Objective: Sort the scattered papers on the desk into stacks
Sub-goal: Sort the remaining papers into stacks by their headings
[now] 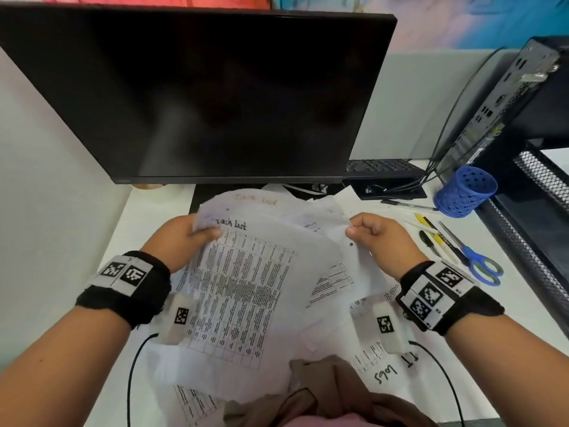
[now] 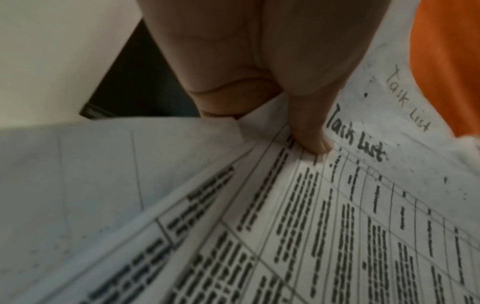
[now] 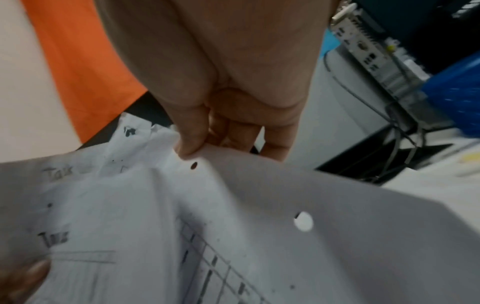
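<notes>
I hold a fanned bundle of white papers above the desk. The top sheet (image 1: pixel 243 282) carries a printed table and the handwritten heading "Task List" (image 2: pixel 355 135). My left hand (image 1: pixel 187 235) grips the bundle's upper left corner, thumb (image 2: pixel 309 131) pressed on top. A sheet with punched holes (image 1: pixel 348 251) (image 3: pixel 337 236) is pinched at its top edge by my right hand (image 1: pixel 366 232) (image 3: pixel 192 148). More printed sheets (image 1: pixel 372 355) lie on the desk under my wrists.
A dark monitor (image 1: pixel 197 97) stands close behind the papers. To the right lie pens (image 1: pixel 431 235), blue scissors (image 1: pixel 480 263), a blue pen cup (image 1: pixel 465 192), a keyboard (image 1: pixel 381 167), a computer case (image 1: pixel 508 103) and a black mesh tray (image 1: pixel 545 186).
</notes>
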Motion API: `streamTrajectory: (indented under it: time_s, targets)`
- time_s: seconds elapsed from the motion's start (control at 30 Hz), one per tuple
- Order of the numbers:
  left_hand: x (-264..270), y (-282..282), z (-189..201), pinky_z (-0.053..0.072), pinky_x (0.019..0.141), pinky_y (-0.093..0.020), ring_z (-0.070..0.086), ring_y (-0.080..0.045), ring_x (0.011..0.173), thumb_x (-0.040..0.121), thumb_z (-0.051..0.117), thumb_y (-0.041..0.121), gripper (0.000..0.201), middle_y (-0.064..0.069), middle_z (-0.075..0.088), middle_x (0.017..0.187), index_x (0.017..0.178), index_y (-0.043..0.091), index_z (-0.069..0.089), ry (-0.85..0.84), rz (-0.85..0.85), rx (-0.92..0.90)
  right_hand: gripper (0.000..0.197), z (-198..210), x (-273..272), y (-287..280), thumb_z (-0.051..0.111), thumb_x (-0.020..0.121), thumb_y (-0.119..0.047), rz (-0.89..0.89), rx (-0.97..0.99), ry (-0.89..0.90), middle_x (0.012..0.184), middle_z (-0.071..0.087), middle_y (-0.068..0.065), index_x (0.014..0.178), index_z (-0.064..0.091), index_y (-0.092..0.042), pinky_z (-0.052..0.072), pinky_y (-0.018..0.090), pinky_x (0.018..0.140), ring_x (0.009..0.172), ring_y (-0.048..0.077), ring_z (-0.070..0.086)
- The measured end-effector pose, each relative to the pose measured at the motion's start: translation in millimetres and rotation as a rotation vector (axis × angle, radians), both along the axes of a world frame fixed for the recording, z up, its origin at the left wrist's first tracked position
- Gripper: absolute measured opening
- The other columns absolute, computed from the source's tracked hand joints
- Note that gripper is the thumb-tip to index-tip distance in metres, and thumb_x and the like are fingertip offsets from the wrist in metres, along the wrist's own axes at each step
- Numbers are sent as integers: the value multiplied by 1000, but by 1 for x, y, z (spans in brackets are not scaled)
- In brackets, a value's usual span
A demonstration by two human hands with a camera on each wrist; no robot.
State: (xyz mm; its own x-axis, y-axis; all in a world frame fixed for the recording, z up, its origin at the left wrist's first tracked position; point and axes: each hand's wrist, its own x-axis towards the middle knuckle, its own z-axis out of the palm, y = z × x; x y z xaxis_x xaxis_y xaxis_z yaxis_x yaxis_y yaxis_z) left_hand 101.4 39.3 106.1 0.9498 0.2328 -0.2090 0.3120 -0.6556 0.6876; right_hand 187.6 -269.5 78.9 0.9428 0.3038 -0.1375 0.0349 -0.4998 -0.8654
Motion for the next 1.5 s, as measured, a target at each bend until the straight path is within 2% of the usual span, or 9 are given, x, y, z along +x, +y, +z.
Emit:
streamTrajectory:
  time_s: [0.13, 0.33, 0.5, 0.7, 0.83, 1.03, 1.3, 1.4, 1.5]
  targets:
    - [6, -21, -8, 44, 77, -25, 59, -7, 83, 91, 59, 29, 14, 13, 64, 84, 79, 30, 67, 105, -150, 34, 8, -1, -3, 15, 62, 89, -21, 58, 15, -18, 75, 64, -10, 83, 67, -20, 45, 10, 68, 69, 4, 57]
    - [-4, -37, -39, 39, 66, -17, 60, -19, 85, 91, 62, 23, 14, -5, 67, 93, 95, 13, 71, 192, -294, 139, 35, -20, -3, 14, 48, 96, -34, -105, 226, 138, 85, 73, 2, 82, 71, -13, 51, 26, 79, 83, 15, 67]
    - [-31, -19, -49, 52, 88, -40, 67, -20, 87, 66, 77, 34, 16, 0, 74, 86, 78, 23, 77, 121, -189, -207, 14, -72, 16, -19, 53, 93, -18, -372, -127, 183, 102, 65, 1, 101, 64, -16, 38, 23, 72, 99, 23, 60]
    - [-51, -20, -53, 52, 91, -41, 68, -17, 88, 71, 79, 14, 15, 0, 75, 88, 78, 27, 79, 96, -176, -317, 61, -90, 19, -6, 66, 84, -38, -182, -366, 255, 132, 54, 4, 136, 43, -17, 38, 29, 95, 119, 23, 52]
    - [-52, -24, -51, 54, 81, -36, 68, -13, 79, 68, 70, 47, 20, 2, 73, 79, 76, 29, 75, 61, -120, -232, 35, -91, 16, 6, 65, 86, -26, -40, -491, 284, 101, 66, 4, 118, 58, -12, 44, 28, 80, 96, 24, 61]
    - [-41, -15, -34, 33, 60, 0, 50, 5, 67, 89, 64, 19, 10, 18, 56, 74, 95, 23, 71, -298, 223, 74, 28, -89, 4, -13, 63, 88, -10, -155, -351, 351, 99, 68, 4, 116, 62, -14, 46, 28, 79, 89, 22, 62]
    - [-19, 10, -4, 38, 69, -14, 57, -8, 79, 88, 65, 20, 21, 4, 63, 90, 106, 11, 70, -449, 442, -27, 12, -68, -8, -56, 57, 91, -11, -312, -220, 337, 82, 69, 2, 93, 66, -18, 44, 22, 58, 76, 16, 62]
    - [-14, 10, 1, 38, 59, 2, 63, -2, 78, 89, 65, 14, 26, -6, 65, 98, 112, 1, 66, -524, 506, -123, 13, -64, -6, -65, 52, 94, -14, -270, -327, 297, 73, 64, 2, 86, 63, -15, 40, 23, 56, 69, 15, 57]
    - [-14, 7, -3, 54, 69, -30, 61, -40, 101, 87, 68, 17, 40, -32, 64, 106, 107, -17, 59, -536, 609, -260, 9, -61, -6, -74, 52, 93, -14, -293, -351, 278, 80, 64, 2, 94, 61, -15, 41, 26, 68, 75, 18, 57]
